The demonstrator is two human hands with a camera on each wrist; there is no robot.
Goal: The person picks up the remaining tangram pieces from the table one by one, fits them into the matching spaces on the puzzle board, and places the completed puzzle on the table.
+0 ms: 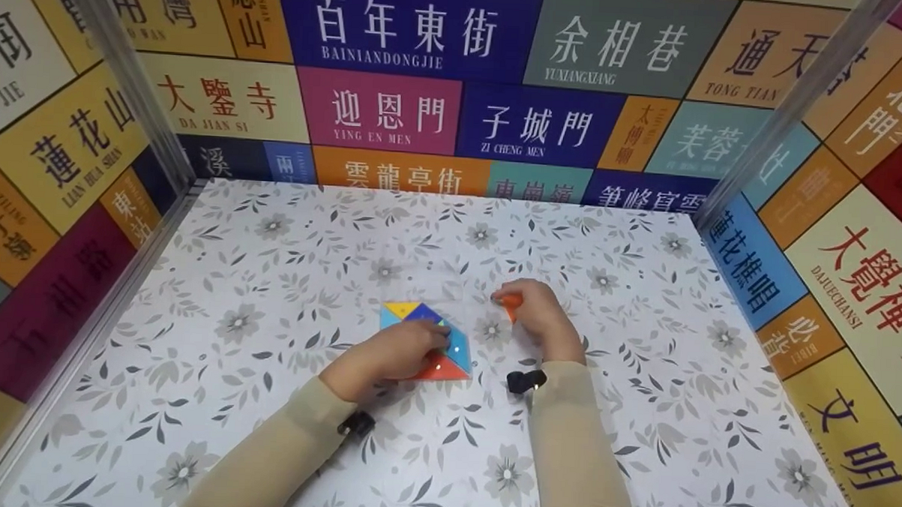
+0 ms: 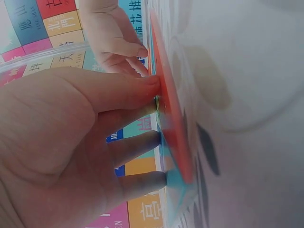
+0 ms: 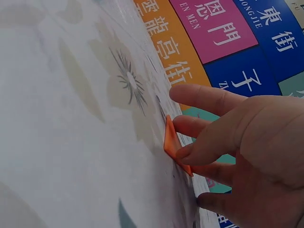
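Flat tangram pieces lie fitted together on the table, seen in the head view: a yellow piece (image 1: pixel 401 308), a dark blue piece (image 1: pixel 422 312), light blue pieces (image 1: pixel 459 351) and a red triangle (image 1: pixel 445 370). Over them is my left hand (image 1: pixel 399 351), hiding their middle. In the left wrist view its thumb rests on the red piece (image 2: pixel 172 109), while the extended fingertips touch the pieces' far side. To the right, apart from the group, my right hand (image 1: pixel 537 315) pinches an orange tangram piece (image 3: pixel 174 142) between thumb and fingers, tilted close to the tabletop.
A white table (image 1: pixel 280 420) with grey flowers and leaves spreads beneath both hands. Upright panels (image 1: pixel 384 116) with coloured, lettered blocks enclose it at the back and sides. Clear corner strips (image 1: pixel 786 108) join the panels. Each sleeve cuff carries a small black device (image 1: pixel 525 381).
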